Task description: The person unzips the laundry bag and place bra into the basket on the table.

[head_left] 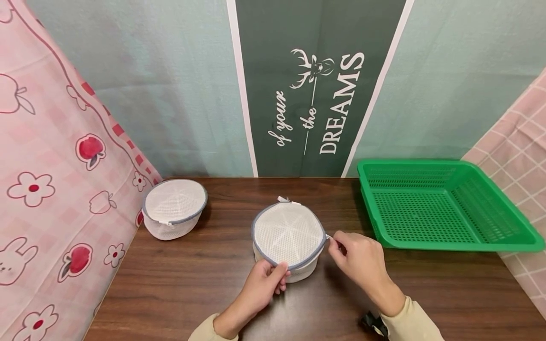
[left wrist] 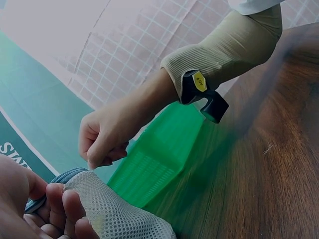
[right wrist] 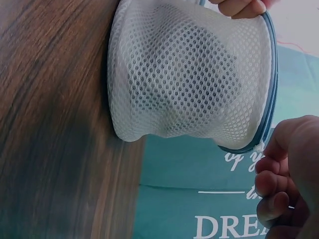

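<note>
A round white mesh laundry bag with a blue-grey zip round its top edge stands in the middle of the table. My left hand pinches its front rim between thumb and fingers. At the bag's right side my right hand pinches the small white zip pull. In the right wrist view the mesh side wall looks slightly sagging, and the right hand is at the zip's edge. The left wrist view shows the left hand close up by the mesh. What the bag holds cannot be made out.
A second round mesh bag sits at the table's back left, against the pink patterned cloth. To the right stands a green plastic basket with perforated walls. Greenish curtains hang behind the brown wooden table.
</note>
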### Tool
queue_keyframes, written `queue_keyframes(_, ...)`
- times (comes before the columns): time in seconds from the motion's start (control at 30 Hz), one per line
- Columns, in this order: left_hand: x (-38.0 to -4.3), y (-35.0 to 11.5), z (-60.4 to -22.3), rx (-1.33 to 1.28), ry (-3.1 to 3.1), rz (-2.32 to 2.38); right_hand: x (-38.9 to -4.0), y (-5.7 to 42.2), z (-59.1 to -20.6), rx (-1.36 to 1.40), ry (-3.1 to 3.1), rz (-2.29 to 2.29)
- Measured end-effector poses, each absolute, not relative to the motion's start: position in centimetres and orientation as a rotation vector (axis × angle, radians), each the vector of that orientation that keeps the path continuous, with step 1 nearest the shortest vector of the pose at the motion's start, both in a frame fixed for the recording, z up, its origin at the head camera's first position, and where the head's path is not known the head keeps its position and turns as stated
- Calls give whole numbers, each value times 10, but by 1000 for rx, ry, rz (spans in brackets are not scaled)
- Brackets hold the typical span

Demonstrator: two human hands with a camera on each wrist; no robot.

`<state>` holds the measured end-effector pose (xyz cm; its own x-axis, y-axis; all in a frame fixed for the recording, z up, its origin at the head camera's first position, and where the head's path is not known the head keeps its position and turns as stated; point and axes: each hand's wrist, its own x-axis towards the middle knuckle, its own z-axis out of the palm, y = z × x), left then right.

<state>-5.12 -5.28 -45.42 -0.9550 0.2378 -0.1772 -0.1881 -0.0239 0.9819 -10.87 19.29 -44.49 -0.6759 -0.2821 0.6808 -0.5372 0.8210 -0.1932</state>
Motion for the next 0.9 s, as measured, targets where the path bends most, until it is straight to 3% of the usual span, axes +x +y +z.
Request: queue_keyframes(0.9, -54, -59, -452, -46, 1961, 2087, -103, 196, -445, 621, -2425, 508)
